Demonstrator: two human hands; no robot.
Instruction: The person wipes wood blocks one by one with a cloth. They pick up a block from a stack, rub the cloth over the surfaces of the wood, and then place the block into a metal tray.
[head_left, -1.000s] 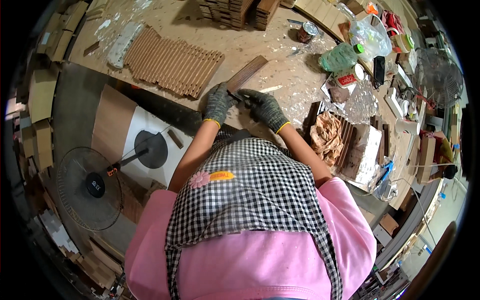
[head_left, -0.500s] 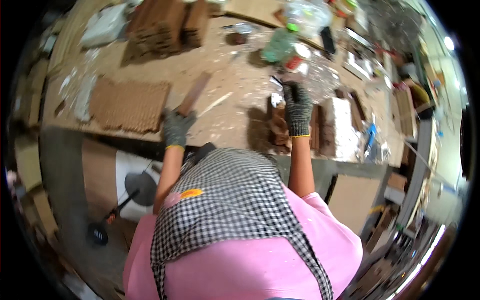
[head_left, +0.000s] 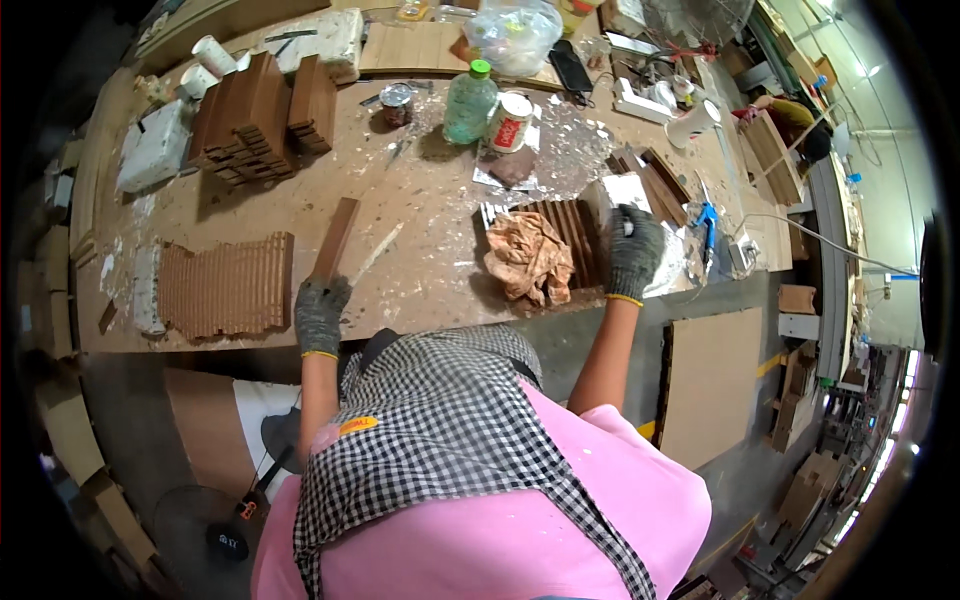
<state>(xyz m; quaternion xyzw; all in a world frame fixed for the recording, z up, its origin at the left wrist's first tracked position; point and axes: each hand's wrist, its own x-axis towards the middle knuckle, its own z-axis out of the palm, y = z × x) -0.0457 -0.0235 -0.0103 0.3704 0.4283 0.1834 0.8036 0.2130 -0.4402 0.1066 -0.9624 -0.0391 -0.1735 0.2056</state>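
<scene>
My left hand (head_left: 321, 315), in a dark knitted glove, is closed around the near end of a brown wooden strip (head_left: 338, 238) that points away from me over the table. My right hand (head_left: 636, 250), gloved alike, is at a white foam-like block (head_left: 612, 190). Its fingers are curled, and what they hold, if anything, is hidden. Left of it, a row of brown wooden strips (head_left: 572, 225) lies partly under a crumpled tan cloth or paper (head_left: 527, 258). A laid-out row of ridged strips (head_left: 225, 288) sits left of my left hand.
Stacked brown strips (head_left: 245, 120) stand at the far left beside a white block (head_left: 155, 145). Farther back are a green-capped bottle (head_left: 470, 105), a paper cup (head_left: 510, 123), a plastic bag (head_left: 515, 38) and a phone (head_left: 570, 68). A blue glue gun (head_left: 707, 222) lies at the right.
The view has shifted. My right hand has moved rightward from over the strip row to the white block, uncovering the crumpled piece. My left hand still holds the wooden strip.
</scene>
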